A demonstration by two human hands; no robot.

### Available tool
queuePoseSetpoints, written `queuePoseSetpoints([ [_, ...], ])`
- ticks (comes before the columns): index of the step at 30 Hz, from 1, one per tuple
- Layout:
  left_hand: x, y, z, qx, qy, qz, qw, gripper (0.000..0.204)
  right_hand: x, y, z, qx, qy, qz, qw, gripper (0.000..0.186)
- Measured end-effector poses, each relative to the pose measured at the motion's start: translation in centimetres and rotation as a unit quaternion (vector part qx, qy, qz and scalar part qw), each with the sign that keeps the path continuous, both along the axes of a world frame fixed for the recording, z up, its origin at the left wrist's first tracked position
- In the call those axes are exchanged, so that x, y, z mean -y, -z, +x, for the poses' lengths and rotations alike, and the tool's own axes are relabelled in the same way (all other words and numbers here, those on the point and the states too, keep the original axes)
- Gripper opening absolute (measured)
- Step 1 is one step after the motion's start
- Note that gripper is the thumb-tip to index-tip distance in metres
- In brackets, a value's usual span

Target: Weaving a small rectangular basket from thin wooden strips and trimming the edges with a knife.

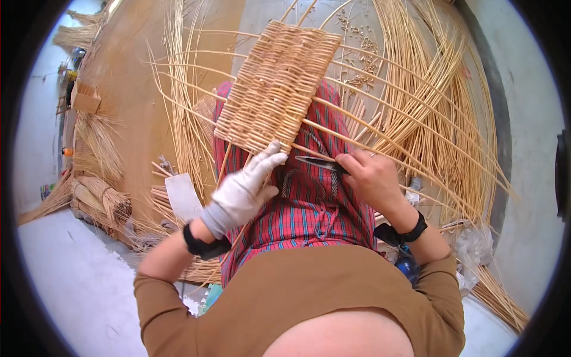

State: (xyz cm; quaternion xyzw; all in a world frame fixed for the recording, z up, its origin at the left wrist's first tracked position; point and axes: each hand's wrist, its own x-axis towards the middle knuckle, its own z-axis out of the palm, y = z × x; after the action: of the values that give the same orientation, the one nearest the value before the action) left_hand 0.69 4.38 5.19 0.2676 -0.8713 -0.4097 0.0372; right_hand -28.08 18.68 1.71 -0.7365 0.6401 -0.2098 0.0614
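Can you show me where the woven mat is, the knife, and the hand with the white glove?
woven mat [276,86], head view, middle of its woven face.
knife [321,162], head view, on the dark blade.
left hand [245,189], head view, back of the white glove.

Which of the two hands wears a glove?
The left hand wears a white fabric glove and grips the lower edge of the woven wicker panel. The right hand is bare and holds a dark metal blade against the loose cane stakes.
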Motion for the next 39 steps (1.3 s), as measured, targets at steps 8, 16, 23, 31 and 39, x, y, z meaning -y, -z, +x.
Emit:
queuePoseSetpoints([
  [8,11.4,0.0,-5.4,0.029,0.232,-0.306,0.923,0.139,0.1,-1.4,-0.9,0.006,-0.003,-0.011,1.000,0.038],
  [16,11.2,3.6,-5.4,-0.088,0.167,-0.310,0.932,0.144,-2.8,0.8,1.0,0.206,0.041,0.096,0.973,0.050],
  [23,11.5,4.2,-4.9,-0.090,0.166,-0.305,0.933,0.141,-0.2,-2.4,-0.8,0.203,0.096,0.221,0.949,0.058],
  [31,11.7,3.9,-4.5,-0.104,0.161,-0.316,0.929,0.140,0.2,-2.2,-1.4,0.215,-0.023,0.145,0.966,0.052],
  [39,11.7,4.4,-4.4,-0.104,0.168,-0.310,0.930,0.139,0.8,-1.6,-0.6,0.210,-0.011,0.116,0.971,0.048],
])
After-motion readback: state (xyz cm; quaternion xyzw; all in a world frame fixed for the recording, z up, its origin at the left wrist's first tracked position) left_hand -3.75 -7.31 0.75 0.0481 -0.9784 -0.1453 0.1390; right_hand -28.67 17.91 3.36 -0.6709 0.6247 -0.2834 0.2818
